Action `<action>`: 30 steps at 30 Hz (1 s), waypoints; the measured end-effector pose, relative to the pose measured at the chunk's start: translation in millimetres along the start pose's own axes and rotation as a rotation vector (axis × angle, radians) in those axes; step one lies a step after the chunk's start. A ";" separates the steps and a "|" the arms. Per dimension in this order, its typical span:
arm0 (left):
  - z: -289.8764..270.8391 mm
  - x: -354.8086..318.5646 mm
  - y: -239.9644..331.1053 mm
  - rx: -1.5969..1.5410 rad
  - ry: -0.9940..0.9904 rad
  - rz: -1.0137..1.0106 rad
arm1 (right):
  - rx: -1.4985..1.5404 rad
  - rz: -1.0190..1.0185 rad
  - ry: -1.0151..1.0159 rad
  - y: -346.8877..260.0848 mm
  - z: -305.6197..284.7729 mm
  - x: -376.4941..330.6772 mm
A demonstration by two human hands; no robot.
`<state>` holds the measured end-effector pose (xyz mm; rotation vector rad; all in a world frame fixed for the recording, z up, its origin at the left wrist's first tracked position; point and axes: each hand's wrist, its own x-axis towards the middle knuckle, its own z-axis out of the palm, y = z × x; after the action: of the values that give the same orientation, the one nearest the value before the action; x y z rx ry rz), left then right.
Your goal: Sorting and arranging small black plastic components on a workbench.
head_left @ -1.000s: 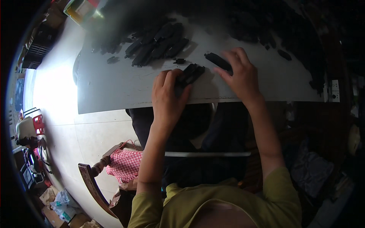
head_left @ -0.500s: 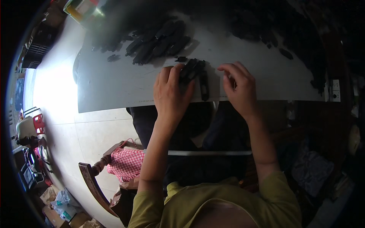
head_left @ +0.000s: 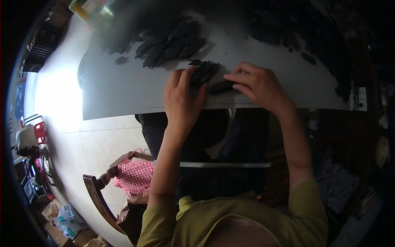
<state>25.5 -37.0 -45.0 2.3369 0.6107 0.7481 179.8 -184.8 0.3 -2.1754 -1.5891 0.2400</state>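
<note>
Small stack of black strips (head_left: 204, 73) — flat, elongated, laid side by side at a slant near the grey tabletop's front edge. One more black strip (head_left: 222, 86) — lying almost crosswise just beside it.

My left hand (head_left: 181, 99) covers the near ends of the small stack of flat black strips (head_left: 204, 72) by the grey worktop's (head_left: 123, 94) near edge, so I cannot count them. My right hand (head_left: 257, 86) hides most of the single black strip (head_left: 220, 87) under its fingertips. The heaps of black pieces (head_left: 170, 41) toward the far edge blur into shadow; the dark far right corner swallows more.
</note>
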 end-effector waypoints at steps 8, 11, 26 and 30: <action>-4.1 1.4 -3.2 -0.052 -0.039 0.038 | 0.056 -0.022 -0.278 10.1 -12.4 32.6; -4.4 1.4 -3.1 -0.034 -0.059 0.081 | 0.055 0.024 -0.311 6.9 -11.3 45.7; -9.3 -0.7 -2.4 0.015 -0.124 0.123 | 0.065 -0.151 0.022 0.1 32.7 88.8; -13.7 1.0 -1.8 -0.011 -0.151 0.103 | -0.034 -0.013 0.084 17.4 20.5 68.8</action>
<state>17.2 -29.7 -36.8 2.4026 0.4223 0.6114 209.4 -119.6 -17.9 -2.1706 -1.5716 0.1166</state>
